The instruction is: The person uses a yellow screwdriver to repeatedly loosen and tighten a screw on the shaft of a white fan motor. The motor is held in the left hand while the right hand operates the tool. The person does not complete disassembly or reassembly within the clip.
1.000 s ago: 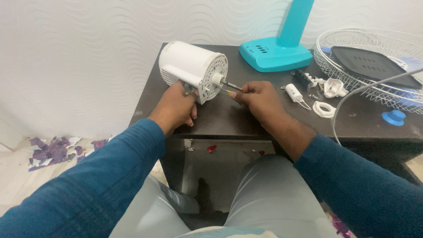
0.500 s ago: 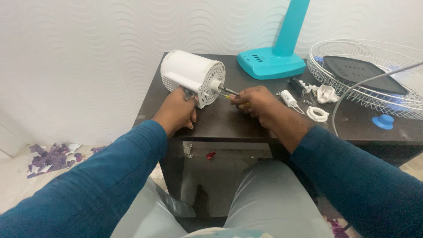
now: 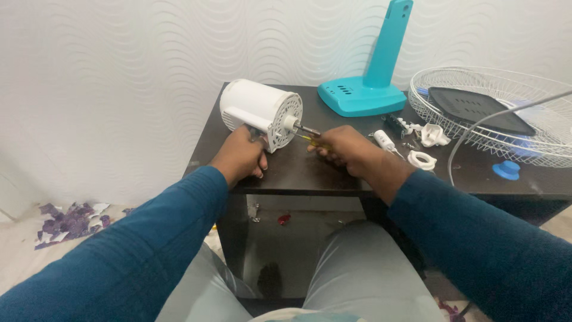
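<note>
A white fan motor housing [image 3: 259, 111] lies on its side on the dark table [image 3: 310, 173], its metal shaft pointing right. My left hand [image 3: 240, 156] grips the housing's neck from below and steadies it. My right hand [image 3: 345, 149] is closed on a yellow-handled screwdriver [image 3: 314, 141], whose tip meets the vented front of the housing just under the shaft.
A teal fan stand [image 3: 372, 83] rises at the back. A white wire fan guard [image 3: 506, 113] holding a dark flat piece lies at the right, with a grey cable over it. Small white parts [image 3: 417, 146] and a blue cap [image 3: 507, 170] lie nearby. Purple scraps [image 3: 71, 219] litter the floor.
The view has shifted a little, so the table sits lower and more to the right. Both hands keep their hold on the housing and the screwdriver.
</note>
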